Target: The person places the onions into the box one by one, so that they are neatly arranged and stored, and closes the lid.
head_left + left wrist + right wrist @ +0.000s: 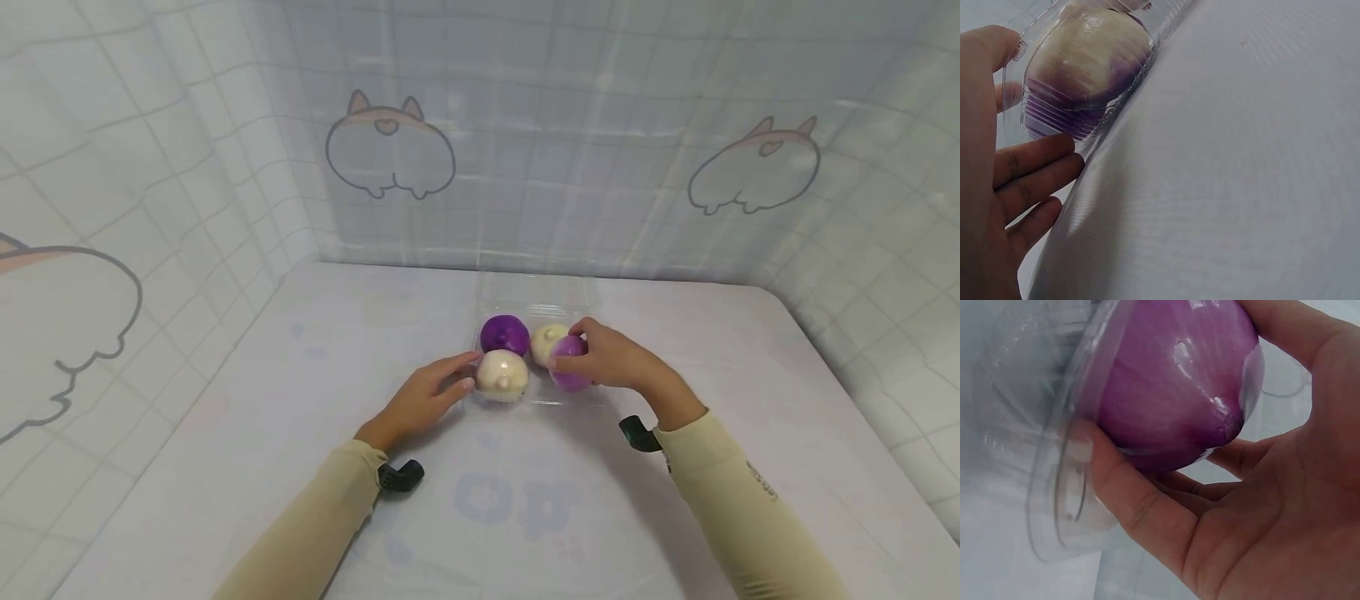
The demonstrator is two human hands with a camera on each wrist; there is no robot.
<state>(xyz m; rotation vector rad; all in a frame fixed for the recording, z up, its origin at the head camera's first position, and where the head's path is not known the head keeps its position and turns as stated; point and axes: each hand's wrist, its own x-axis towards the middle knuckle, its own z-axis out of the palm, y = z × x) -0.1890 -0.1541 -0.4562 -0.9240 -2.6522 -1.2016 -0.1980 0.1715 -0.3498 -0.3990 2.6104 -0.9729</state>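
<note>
A clear plastic box (pixel 551 403) lies on the table with its lid (pixel 536 289) folded back toward the wall. Inside sit a dark purple onion (pixel 504 334) at back left, a pale onion (pixel 502 377) at front left and another pale onion (pixel 547 343) at back right. My right hand (pixel 613 357) grips a lighter purple onion (pixel 1179 381) between thumb and fingers, over the box's front right corner. Whether this onion touches the bottom is hidden. Beside the box's left wall, my left hand (pixel 422 400) has its fingers extended, with the thumb near the front pale onion.
A white cloth with faint prints covers the table (pixel 360 325). Tiled-pattern curtains (pixel 540 167) with animal drawings stand at the back and both sides. Dark straps with small devices (pixel 401 476) sit at both wrists.
</note>
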